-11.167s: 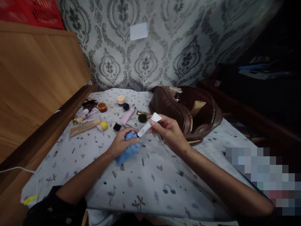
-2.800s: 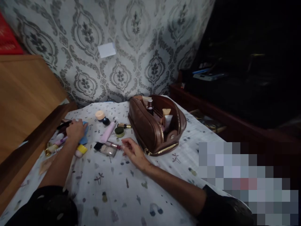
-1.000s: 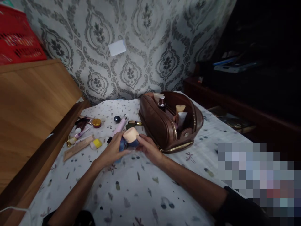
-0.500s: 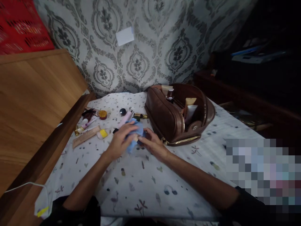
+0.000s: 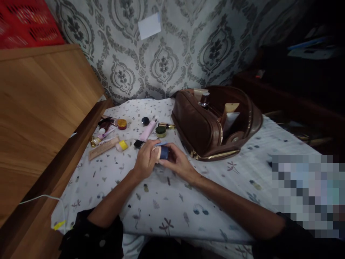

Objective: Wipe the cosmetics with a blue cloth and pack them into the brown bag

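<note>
Left hand (image 5: 146,160), wrapped round the pale end, holds a jar (image 5: 163,153) left of the bag (image 5: 194,122) — tipped sideways, blue end facing it — while the right hand (image 5: 180,165), nearer the bag, loosely cups that end.

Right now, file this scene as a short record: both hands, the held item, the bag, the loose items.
Left hand: at the peach end of the jar
Right hand: at the jar's dark blue end
Held item: jar, tilted sideways between both hands
Cloth: light blue, mostly hidden by the hands
Bag: brown, unzipped, with tubes inside
Loose, left of bag: pink tube, green jar, amber jar, among others
</note>
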{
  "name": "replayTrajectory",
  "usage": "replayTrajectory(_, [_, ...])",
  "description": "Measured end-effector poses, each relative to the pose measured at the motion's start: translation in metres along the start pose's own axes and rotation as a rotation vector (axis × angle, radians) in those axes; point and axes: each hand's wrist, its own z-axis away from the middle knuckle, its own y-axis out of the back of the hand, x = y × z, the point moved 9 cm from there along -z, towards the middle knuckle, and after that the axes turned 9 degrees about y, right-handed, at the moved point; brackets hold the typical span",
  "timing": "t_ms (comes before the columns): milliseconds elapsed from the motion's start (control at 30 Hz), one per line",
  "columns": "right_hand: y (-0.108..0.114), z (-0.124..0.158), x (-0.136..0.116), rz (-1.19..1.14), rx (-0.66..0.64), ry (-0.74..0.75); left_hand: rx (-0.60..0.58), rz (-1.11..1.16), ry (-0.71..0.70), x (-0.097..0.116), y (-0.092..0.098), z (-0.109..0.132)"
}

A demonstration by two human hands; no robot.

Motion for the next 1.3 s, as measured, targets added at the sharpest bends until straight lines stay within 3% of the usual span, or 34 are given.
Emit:
replayTrajectory(100, [0.001, 0.003, -0.005, 0.136, 0.008, 0.047, -0.004, 0.040, 0.141, -0.010, 0.001, 0.000])
replayTrajectory(233, [0.000, 0.005, -0.025, 0.346, -0.021, 0.216, -0.031, 0.152, 0.301, -0.021, -0.002, -0.002])
replayTrajectory(367, [-0.003, 0.007, -0.036, 0.433, -0.066, 0.293, -0.015, 0.233, 0.366, -0.026, -0.003, -0.002])
replayTrajectory(467, [0.002, 0.006, -0.033, 0.407, -0.025, 0.224, 0.020, 0.187, 0.316, -0.019, 0.000, 0.001])
replayTrajectory(700, [0.003, 0.008, 0.007, 0.077, 0.030, -0.164, 0.022, -0.072, -0.032, 0.008, 0.001, 0.010])
replayTrajectory(800, [-0.001, 0.008, 0.012, -0.079, 0.064, -0.193, 0.019, -0.054, -0.003, 0.003, 0.001, 0.010])
replayTrajectory(967, [-0.003, 0.002, -0.001, -0.188, 0.086, -0.105, 0.051, 0.119, 0.165, -0.008, 0.003, 0.008])
replayTrajectory(1067, [0.003, 0.001, -0.003, -0.149, 0.119, -0.102, -0.027, 0.246, 0.220, -0.012, -0.006, 0.008])
replayTrajectory(1200, [0.016, 0.002, 0.002, -0.182, 0.230, -0.110, -0.232, 0.380, 0.249, -0.019, -0.026, 0.007])
replayTrajectory(1300, [0.021, 0.003, 0.004, -0.252, 0.293, -0.117, -0.296, 0.323, 0.216, -0.024, -0.028, 0.002])
